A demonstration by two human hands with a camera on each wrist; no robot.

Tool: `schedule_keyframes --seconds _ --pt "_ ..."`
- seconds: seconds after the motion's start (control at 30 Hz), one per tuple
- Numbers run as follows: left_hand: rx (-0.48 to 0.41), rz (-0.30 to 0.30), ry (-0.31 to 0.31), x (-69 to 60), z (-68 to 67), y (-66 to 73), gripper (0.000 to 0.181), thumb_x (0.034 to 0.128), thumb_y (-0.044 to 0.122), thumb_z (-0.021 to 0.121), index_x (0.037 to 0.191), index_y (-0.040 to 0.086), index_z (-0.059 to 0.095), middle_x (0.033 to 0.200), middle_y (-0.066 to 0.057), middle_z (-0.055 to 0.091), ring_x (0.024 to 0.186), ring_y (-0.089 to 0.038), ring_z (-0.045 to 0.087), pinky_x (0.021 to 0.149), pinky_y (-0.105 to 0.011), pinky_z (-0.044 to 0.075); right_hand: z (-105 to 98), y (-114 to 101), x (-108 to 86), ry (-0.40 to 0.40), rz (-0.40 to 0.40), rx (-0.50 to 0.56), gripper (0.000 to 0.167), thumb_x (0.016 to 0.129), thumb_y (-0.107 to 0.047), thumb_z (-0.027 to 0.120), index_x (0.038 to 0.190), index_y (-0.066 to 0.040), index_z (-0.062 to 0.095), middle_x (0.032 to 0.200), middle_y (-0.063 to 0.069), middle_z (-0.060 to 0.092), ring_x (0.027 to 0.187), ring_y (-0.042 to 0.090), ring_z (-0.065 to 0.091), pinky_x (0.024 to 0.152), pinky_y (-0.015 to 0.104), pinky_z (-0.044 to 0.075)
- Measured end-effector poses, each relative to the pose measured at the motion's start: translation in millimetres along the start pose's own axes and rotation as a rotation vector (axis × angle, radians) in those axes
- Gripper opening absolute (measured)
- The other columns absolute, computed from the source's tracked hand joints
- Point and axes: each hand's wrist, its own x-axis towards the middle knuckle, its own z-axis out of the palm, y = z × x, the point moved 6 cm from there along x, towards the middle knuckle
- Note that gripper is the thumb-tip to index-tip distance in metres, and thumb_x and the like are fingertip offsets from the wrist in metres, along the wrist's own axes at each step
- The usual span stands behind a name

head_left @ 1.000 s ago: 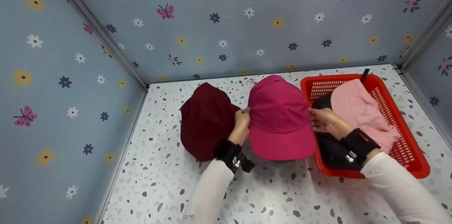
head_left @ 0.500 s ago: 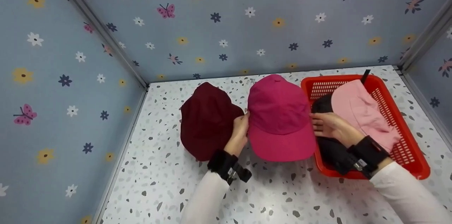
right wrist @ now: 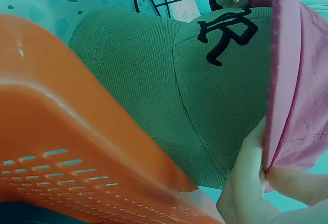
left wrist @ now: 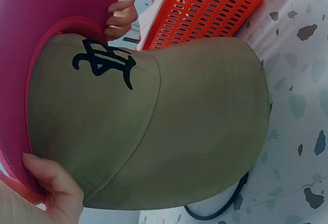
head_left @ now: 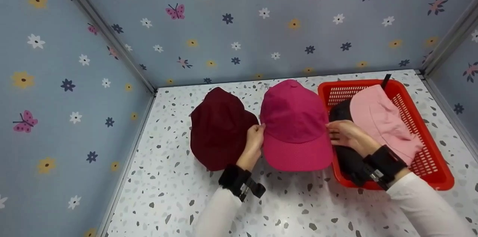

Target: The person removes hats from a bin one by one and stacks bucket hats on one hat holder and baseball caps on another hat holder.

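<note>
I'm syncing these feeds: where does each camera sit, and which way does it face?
Head: on the head, facing forward-down at magenta cap, maroon cap, basket; left hand, right hand, sleeves show.
Left wrist: on that wrist, facing green cap under magenta cap; both hands partly show.
Right wrist: on that wrist, facing green cap past basket; both hands partly show.
Both wrist views share the green cap's emblem.

The right hand (right wrist: 251, 198) pinched a pink cap (right wrist: 286, 65) over a green cap (right wrist: 138, 65), an orange basket (right wrist: 56, 65) on the right.
</note>
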Motion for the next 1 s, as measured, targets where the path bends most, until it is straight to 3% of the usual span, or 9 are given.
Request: schedule_keyframes --seconds 0.23,0.3,0.4,0.53,0.7,0.77,0.93,1.0 --pt "-0.026 0.081 0.000 84.1 3.8 -100.3 0.029 0.0881 0.032 0.053 0.070 0.009 0.050 0.065 0.000 0.046 0.058 -0.010 0.044 0.051 -0.023 0.039 -0.7 3.0 4.1 0.007 0.015 -0.035 0.033 0.089 -0.004 0.037 0.067 -0.015 0.059 0.070 -0.002 0.057 0.064 0.011 0.055 0.061 0.027 0.048" --pt "-0.007 0.080 0.012 76.3 4.9 -94.9 0.028 0.0904 0.026 0.050 0.074 0.004 0.052 0.069 -0.004 0.048 0.062 -0.013 0.046 0.054 -0.026 0.040 -0.7 3.5 4.8 0.004 0.019 -0.033 0.033 0.089 -0.004 0.038 0.067 -0.015 0.059 0.069 -0.002 0.057 0.064 0.011 0.055 0.061 0.026 0.048" --pt "-0.006 0.129 0.017 80.8 5.9 -99.5 0.028 0.0907 0.026 0.050 0.075 0.003 0.053 0.070 -0.006 0.050 0.062 -0.014 0.048 0.054 -0.026 0.042 -1.1 4.1 6.1 0.001 0.022 -0.034 0.031 0.089 -0.004 0.039 0.068 -0.015 0.059 0.068 -0.002 0.057 0.063 0.011 0.055 0.061 0.026 0.048" --pt "-0.039 0.115 -0.016 74.0 6.2 -88.0 0.028 0.0886 0.030 0.053 0.075 0.006 0.054 0.071 -0.003 0.052 0.064 -0.011 0.048 0.056 -0.023 0.042 -1.4 3.8 7.2 -0.002 0.024 -0.033 0.029 0.090 -0.005 0.040 0.068 -0.015 0.058 0.069 -0.002 0.057 0.065 0.011 0.056 0.062 0.027 0.048" --pt "-0.014 -0.039 -0.027 18.1 5.8 -23.0 0.024 0.0931 0.016 0.044 0.088 -0.006 0.052 0.082 -0.008 0.050 0.073 -0.015 0.045 0.064 -0.023 0.040 -1.0 3.0 8.2 -0.019 0.024 -0.009 0.030 0.091 -0.006 0.039 0.069 -0.014 0.058 0.070 -0.001 0.058 0.066 0.012 0.056 0.063 0.026 0.048" --pt "-0.008 -0.069 -0.045 5.3 4.9 -8.7 0.024 0.0941 0.015 0.041 0.087 -0.006 0.051 0.079 -0.007 0.047 0.072 -0.014 0.043 0.062 -0.021 0.038 -0.9 2.8 8.4 -0.030 0.025 -0.002 0.030 0.091 -0.007 0.039 0.070 -0.014 0.058 0.071 0.000 0.058 0.066 0.012 0.056 0.063 0.026 0.048" --pt "-0.029 -0.111 -0.104 -18.2 -1.1 9.9 0.024 0.0960 0.018 0.036 0.085 -0.001 0.049 0.067 0.000 0.041 0.057 -0.008 0.037 0.053 -0.018 0.033 -0.8 3.5 6.6 -0.038 0.034 0.008 0.027 0.092 -0.009 0.039 0.072 -0.014 0.058 0.071 0.000 0.058 0.066 0.012 0.057 0.064 0.027 0.048" --pt "-0.041 -0.091 -0.112 -20.7 -3.5 5.3 0.025 0.0959 0.019 0.036 0.087 -0.001 0.050 0.063 0.001 0.040 0.051 -0.005 0.034 0.048 -0.017 0.031 -1.6 4.1 4.9 -0.030 0.034 0.011 0.026 0.092 -0.010 0.041 0.073 -0.015 0.058 0.071 -0.001 0.059 0.067 0.012 0.057 0.064 0.027 0.049"
